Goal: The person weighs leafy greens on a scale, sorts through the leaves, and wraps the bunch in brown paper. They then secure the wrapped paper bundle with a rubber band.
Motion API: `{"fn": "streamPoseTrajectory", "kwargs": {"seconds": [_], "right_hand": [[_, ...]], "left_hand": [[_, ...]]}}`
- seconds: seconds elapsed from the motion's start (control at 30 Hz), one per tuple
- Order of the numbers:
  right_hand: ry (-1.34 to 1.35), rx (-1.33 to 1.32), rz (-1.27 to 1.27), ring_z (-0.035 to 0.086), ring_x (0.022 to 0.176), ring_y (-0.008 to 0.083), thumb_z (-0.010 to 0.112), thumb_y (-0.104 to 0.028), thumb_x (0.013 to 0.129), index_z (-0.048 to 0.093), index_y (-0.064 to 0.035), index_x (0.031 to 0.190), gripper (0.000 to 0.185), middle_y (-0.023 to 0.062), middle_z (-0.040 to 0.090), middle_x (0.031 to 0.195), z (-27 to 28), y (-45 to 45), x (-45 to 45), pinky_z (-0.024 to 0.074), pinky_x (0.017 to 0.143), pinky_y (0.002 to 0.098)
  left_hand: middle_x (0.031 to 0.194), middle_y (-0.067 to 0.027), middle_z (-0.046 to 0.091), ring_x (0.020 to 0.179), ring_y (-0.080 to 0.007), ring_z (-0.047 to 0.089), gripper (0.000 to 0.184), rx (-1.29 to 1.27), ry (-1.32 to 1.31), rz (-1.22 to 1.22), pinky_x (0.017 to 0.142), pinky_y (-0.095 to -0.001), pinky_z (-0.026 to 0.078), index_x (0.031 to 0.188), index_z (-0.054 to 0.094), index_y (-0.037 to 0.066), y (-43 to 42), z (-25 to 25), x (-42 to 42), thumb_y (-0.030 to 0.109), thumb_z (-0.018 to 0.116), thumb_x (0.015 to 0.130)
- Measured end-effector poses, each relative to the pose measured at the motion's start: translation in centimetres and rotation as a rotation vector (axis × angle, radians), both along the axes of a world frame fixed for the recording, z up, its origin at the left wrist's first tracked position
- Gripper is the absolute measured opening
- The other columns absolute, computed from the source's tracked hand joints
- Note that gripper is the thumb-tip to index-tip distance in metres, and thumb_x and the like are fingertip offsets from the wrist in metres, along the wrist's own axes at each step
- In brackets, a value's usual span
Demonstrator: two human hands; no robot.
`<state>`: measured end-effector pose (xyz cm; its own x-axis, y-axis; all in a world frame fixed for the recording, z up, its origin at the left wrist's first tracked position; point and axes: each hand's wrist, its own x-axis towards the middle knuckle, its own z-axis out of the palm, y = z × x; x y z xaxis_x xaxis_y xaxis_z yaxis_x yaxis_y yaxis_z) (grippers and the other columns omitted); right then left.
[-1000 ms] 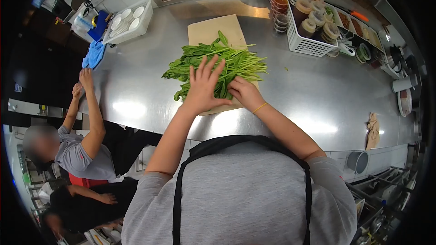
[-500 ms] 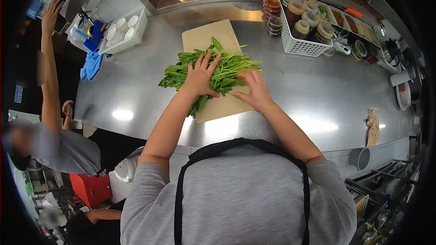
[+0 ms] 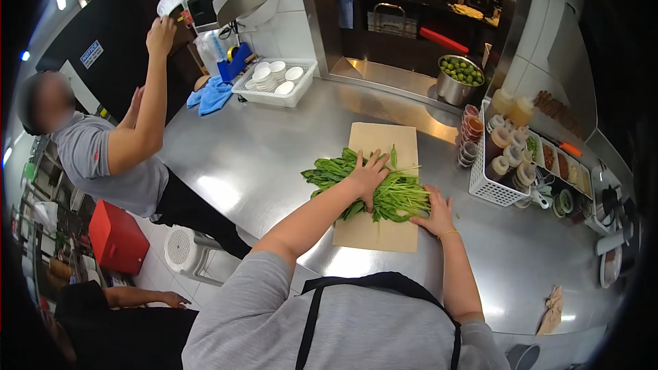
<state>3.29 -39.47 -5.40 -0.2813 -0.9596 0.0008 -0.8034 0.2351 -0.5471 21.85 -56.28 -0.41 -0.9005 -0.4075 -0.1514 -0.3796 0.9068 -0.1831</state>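
A pile of leafy greens (image 3: 406, 196) lies on a sheet of brown paper (image 3: 384, 137), leaves to the left and cut stems to the right. My left hand (image 3: 370, 177) rests flat over the leaves with its fingers spread. At the stem ends is my right hand (image 3: 436, 214), its thumb and fingers apart and cupped against the stems. A yellow band (image 3: 448, 233) circles my right wrist. Under the greens, the middle of the paper is hidden.
Right of the paper stand stacked sauce cups (image 3: 470, 133) and a white basket (image 3: 504, 193) of bottles. Behind is a pot of green fruit (image 3: 460, 81). At left are a dish basket (image 3: 274, 96), a blue cloth (image 3: 211, 96) and a co-worker (image 3: 116, 144) with one arm raised.
My view has tilted up and turned left. My right hand's fingers have opened out along the stem ends, while the left stays on the leaves. The co-worker's raised hand now holds something white.
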Motion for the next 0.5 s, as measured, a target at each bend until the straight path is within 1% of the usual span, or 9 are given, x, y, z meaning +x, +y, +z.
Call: {"fn": "streamPoseTrajectory", "kwargs": {"seconds": [0.03,0.07,0.13,0.17,0.2,0.27,0.33,0.43,0.5], "right_hand": [[0.003,-0.010,-0.010,0.025,0.133,0.0261,0.080,-0.035,0.055,0.029,-0.0164,0.137,0.098,0.0070,0.033,0.140,-0.5,-0.2,-0.2,0.0084,0.105,0.0598],[0.004,-0.018,-0.026,0.026,0.132,0.0265,0.079,-0.034,0.058,0.033,-0.0163,0.135,0.091,0.0066,0.036,0.138,-1.0,-0.2,-0.2,0.0082,0.105,0.0598],[-0.001,-0.035,-0.021,0.026,0.132,0.0270,0.078,-0.034,0.060,0.034,-0.0163,0.134,0.087,0.0065,0.037,0.137,-1.1,-0.1,-0.1,0.0084,0.105,0.0591],[-0.001,-0.064,-0.015,0.027,0.132,0.0275,0.076,-0.033,0.062,0.036,-0.0162,0.132,0.083,0.0064,0.039,0.136,-1.2,0.1,-0.2,0.0085,0.105,0.0584],[-0.008,-0.077,-0.022,0.027,0.132,0.0275,0.076,-0.034,0.063,0.036,-0.0154,0.133,0.083,0.0072,0.040,0.136,-1.5,0.0,-0.3,0.0084,0.105,0.0578],[-0.014,-0.081,-0.032,0.029,0.131,0.0277,0.076,-0.034,0.063,0.034,-0.0136,0.134,0.084,0.0089,0.042,0.134,-1.9,0.5,-0.5,0.0090,0.106,0.0563],[-0.015,-0.080,-0.045,0.031,0.130,0.0279,0.076,-0.034,0.063,0.033,-0.0126,0.134,0.086,0.0099,0.042,0.133,-1.6,0.4,-0.7,0.0099,0.107,0.0555],[-0.125,-0.089,-0.048,0.035,0.127,0.0277,0.078,-0.031,0.063,0.029,-0.0116,0.137,0.091,0.0115,0.043,0.133,-1.1,1.0,-1.6,0.0127,0.107,0.0528],[-0.283,-0.119,-0.034,0.039,0.125,0.0276,0.080,-0.026,0.060,0.026,-0.0120,0.138,0.096,0.0127,0.043,0.133,-1.2,1.4,-2.2,0.0153,0.108,0.0504]], "left_hand": [[0.135,-0.0164,0.031,0.131,-0.0334,0.022,0.113,0.068,0.025,0.003,0.101,-0.0638,0.016,0.132,0.032,0.009,-0.3,-0.2,0.0,0.043,0.084,0.038],[0.135,-0.0164,0.031,0.131,-0.0334,0.022,0.113,0.073,0.022,0.006,0.101,-0.0638,0.016,0.132,0.032,0.009,-1.0,-0.1,0.1,0.043,0.084,0.038],[0.128,-0.0163,0.041,0.123,-0.0330,0.035,0.103,0.313,-0.004,0.051,0.099,-0.0586,0.026,0.126,0.038,0.008,-1.7,-0.8,-0.6,0.041,0.084,0.040],[0.123,-0.0157,0.046,0.117,-0.0325,0.042,0.098,0.327,0.019,0.064,0.096,-0.0545,0.031,0.124,0.039,0.008,-1.7,-0.8,-0.8,0.038,0.083,0.042],[0.118,-0.0152,0.050,0.112,-0.0321,0.048,0.093,0.345,0.037,0.075,0.093,-0.0504,0.036,0.122,0.040,0.008,-1.7,-0.6,-0.8,0.036,0.083,0.044],[0.111,-0.0141,0.055,0.103,-0.0315,0.053,0.088,0.235,0.073,0.057,0.085,-0.0447,0.041,0.121,0.041,0.009,-1.5,-0.3,-0.9,0.032,0.081,0.047],[0.110,-0.0143,0.056,0.102,-0.0317,0.054,0.086,0.243,0.065,0.052,0.085,-0.0446,0.041,0.121,0.041,0.009,-1.8,-0.3,-1.0,0.031,0.080,0.048],[0.106,-0.0144,0.058,0.099,-0.0319,0.055,0.083,0.270,0.046,0.067,0.085,-0.0443,0.042,0.121,0.041,0.009,-0.4,0.5,-0.9,0.030,0.079,0.051],[0.104,-0.0142,0.059,0.098,-0.0319,0.056,0.082,0.292,0.028,0.089,0.085,-0.0440,0.042,0.121,0.041,0.008,0.5,1.0,-0.8,0.029,0.079,0.051]]}}
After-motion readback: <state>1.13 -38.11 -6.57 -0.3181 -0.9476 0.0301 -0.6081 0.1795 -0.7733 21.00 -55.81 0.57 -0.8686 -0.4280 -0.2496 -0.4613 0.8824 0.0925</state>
